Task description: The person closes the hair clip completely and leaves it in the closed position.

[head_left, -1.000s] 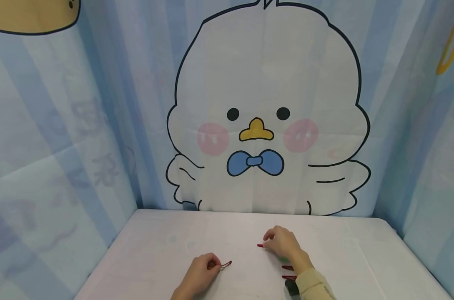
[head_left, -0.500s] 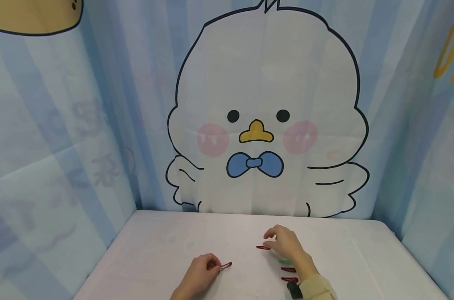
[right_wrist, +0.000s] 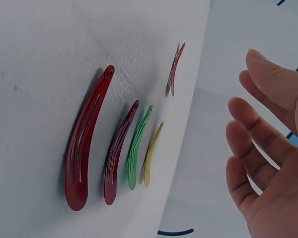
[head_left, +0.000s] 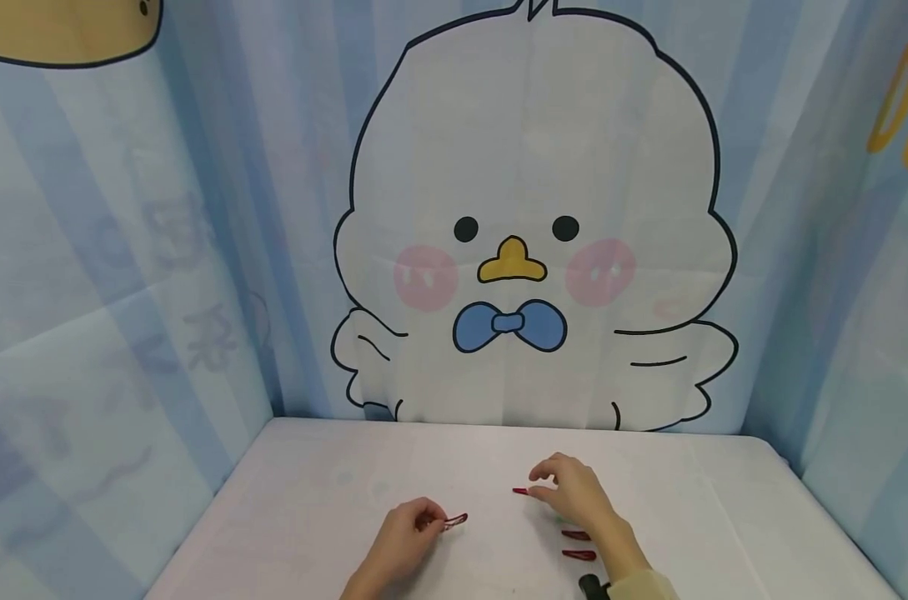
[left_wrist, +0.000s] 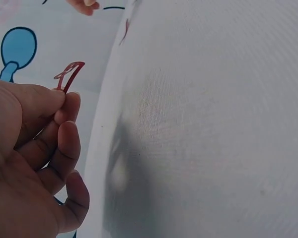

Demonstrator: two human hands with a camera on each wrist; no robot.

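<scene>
In the head view my left hand (head_left: 404, 537) is raised over the left-centre of the table. Its thumb and forefinger pinch a red snap hair clip (left_wrist: 74, 77), which sticks out past the fingertips with its inner tongue sprung apart. My right hand (head_left: 574, 492) hovers right of centre, thumb and fingers curved and apart, holding nothing. Near its fingertips in the head view, another red hair clip (right_wrist: 175, 72) lies on the table; the right wrist view shows it apart from the hand.
A row of hair clips lies on the white table (head_left: 311, 500) below my right hand: a red clip (right_wrist: 89, 141), a dark red clip (right_wrist: 120, 153), a green clip (right_wrist: 139, 148) and a yellow clip (right_wrist: 152, 153). A printed curtain (head_left: 529, 150) stands behind the table.
My left hand has risen slightly, moving a little right with the hair clip. My right hand has opened a little between thumb and fingers and stays near the same spot.
</scene>
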